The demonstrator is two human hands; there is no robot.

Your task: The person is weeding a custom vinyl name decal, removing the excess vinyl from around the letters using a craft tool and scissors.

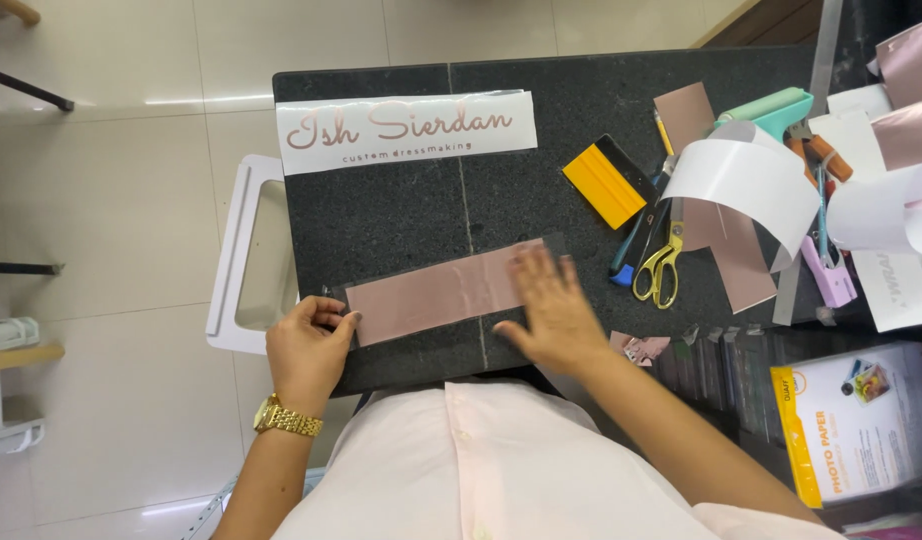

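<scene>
A long rose-gold vinyl strip (pixel 431 295) under a clear film lies across the front of the dark granite table (pixel 401 215). My left hand (pixel 309 348) pinches the film's left end at the table's front left corner; a gold watch is on that wrist. My right hand (pixel 551 310) lies flat, fingers spread, pressing down on the strip's right end. Neither hand holds a tool.
A white banner with rose-gold lettering (pixel 406 130) lies at the back. To the right: a yellow squeegee (pixel 606 185), yellow-handled scissors (pixel 661 265), curled white backing paper (pixel 751 180), vinyl offcuts, a teal tool, a pink cutter (pixel 829 275). A photo paper pack (pixel 861 420) sits lower right. A white frame (pixel 246 255) stands left of the table.
</scene>
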